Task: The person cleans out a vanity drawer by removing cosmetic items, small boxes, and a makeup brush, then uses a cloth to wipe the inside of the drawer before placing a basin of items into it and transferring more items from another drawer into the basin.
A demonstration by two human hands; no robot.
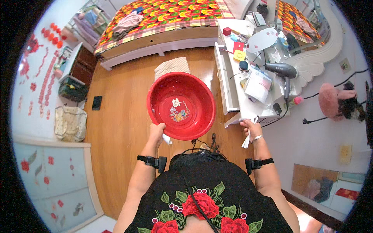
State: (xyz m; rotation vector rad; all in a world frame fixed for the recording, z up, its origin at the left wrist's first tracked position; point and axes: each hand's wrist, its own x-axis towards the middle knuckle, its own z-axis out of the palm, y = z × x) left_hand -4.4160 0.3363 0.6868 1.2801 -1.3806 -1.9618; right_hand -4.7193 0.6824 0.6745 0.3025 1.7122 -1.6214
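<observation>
A round red plastic basin (182, 84) with a printed pattern on its bottom hangs in front of me. My left hand (157, 132) grips its near left rim, thumb on top. Something white (167, 139) pokes out below that hand; what it is cannot be told. Off to the right, near the corner of the white dressing table (252, 115), my right hand (252, 130) is closed around some slim white sticks (246, 142), one with a dark tip. The basin and the right hand are well apart.
An open drawer (228, 81) juts from the dressing table, where a grey hair dryer (281, 70) and small items lie. Beyond the basin are a striped mat (173, 66) and a bed (163, 29). A black phone-like object (97, 103) and a fabric basket (70, 123) are at left.
</observation>
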